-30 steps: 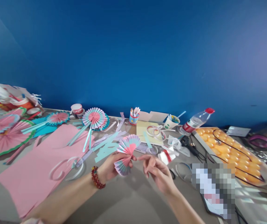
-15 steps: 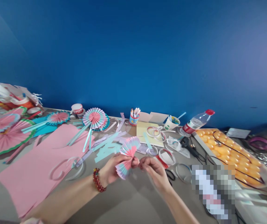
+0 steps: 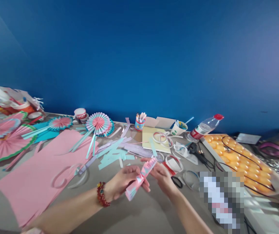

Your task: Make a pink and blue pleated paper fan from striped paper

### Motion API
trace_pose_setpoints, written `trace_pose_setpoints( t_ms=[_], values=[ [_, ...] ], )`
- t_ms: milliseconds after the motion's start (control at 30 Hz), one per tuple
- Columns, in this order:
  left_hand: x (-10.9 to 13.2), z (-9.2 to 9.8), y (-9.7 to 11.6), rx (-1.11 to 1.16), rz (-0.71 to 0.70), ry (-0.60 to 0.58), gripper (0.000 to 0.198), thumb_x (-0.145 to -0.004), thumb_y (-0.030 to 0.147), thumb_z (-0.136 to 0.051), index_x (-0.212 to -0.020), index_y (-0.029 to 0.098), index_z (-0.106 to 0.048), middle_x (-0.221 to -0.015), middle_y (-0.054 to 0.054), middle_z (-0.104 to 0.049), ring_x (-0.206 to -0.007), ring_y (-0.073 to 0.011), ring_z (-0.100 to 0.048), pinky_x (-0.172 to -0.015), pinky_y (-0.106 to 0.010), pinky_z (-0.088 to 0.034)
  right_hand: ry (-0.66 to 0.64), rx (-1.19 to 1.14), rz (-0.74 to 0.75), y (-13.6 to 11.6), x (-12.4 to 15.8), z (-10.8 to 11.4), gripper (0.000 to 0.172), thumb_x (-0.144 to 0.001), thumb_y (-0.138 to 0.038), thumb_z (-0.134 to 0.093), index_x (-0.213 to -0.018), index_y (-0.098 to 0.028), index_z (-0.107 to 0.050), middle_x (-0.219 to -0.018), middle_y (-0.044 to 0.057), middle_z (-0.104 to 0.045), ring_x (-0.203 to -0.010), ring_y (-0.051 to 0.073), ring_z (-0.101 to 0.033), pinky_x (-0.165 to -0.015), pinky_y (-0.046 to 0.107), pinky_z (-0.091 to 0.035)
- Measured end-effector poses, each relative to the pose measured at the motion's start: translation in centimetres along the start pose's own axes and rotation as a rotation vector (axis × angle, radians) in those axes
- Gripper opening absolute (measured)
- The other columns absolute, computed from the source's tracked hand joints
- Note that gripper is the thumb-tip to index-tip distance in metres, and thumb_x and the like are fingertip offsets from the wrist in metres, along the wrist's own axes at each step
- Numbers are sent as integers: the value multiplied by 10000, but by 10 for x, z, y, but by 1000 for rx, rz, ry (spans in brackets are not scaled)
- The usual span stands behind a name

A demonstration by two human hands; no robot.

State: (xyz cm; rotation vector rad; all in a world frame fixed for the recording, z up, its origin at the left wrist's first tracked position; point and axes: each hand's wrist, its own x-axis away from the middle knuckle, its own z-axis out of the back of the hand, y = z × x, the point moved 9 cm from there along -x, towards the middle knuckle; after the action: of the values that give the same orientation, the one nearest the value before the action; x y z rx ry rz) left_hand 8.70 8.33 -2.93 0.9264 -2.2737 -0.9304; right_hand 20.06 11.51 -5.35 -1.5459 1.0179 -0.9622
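Observation:
Between my two hands is a pleated paper fan (image 3: pixel 141 178), pink with pale blue, its folds pressed into a narrow bundle that slants up to the right. My left hand (image 3: pixel 123 182), wearing a red bead bracelet (image 3: pixel 102 194), pinches it near the middle, thumb in front. At the upper end, my right hand (image 3: pixel 162 177) has its fingers on the bundle's right side; some fingertips are hidden behind it. Pale blue paper strips (image 3: pixel 113 157) and lilac strips (image 3: pixel 139 150) lie just beyond the hands.
Pink paper sheets (image 3: pixel 44 172) spread at left, with finished round fans (image 3: pixel 98 123) behind. A cup of pens (image 3: pixel 139 124), tape rolls (image 3: pixel 160 137), a tilted-looking bottle (image 3: pixel 204 129) and black scissors handles (image 3: pixel 177 182) stand or lie rightward. An orange bumpy panel (image 3: pixel 239 162) is far right.
The fan has gone from two spread halves to a narrow folded bundle. My right hand has moved from beside the fan onto its upper end.

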Motion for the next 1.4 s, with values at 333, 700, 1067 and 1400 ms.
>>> trace_pose_setpoints(
  t_ms=[333,700,1067,1400],
  values=[
    [5,-17,-4,-68,53,-97,217,-782,311,-682,-753,96,-697,-758,-126,-727,-686,-214,-704,-733,-300,-506,-294,194,198,-17,-5,-21,379,-760,-502,-764,-1014,-221,-769,-1113,126,-675,-1044,283,-624,-951,438,-464],
    [7,-27,-23,-93,178,-161,196,-716,260,-646,-744,95,-749,-709,-84,-725,-610,-181,-672,-717,-279,-507,-352,216,275,-29,-3,-30,198,-835,-368,-723,-769,-182,-711,-879,58,-601,-798,166,-603,-736,291,-490],
    [12,-22,-24,-92,154,-237,253,-770,345,-684,-782,99,-741,-778,-109,-734,-673,-197,-691,-733,-266,-494,-339,341,244,-20,0,-37,282,-910,-465,-590,-791,-210,-596,-926,58,-529,-883,203,-563,-783,352,-468],
    [6,-10,-4,-45,87,-60,185,-762,267,-725,-843,107,-682,-793,-109,-731,-697,-213,-711,-685,-273,-505,-108,431,355,-20,9,-20,338,-953,-521,-492,-837,-229,-617,-869,60,-618,-832,224,-591,-793,364,-485]
  ],
)
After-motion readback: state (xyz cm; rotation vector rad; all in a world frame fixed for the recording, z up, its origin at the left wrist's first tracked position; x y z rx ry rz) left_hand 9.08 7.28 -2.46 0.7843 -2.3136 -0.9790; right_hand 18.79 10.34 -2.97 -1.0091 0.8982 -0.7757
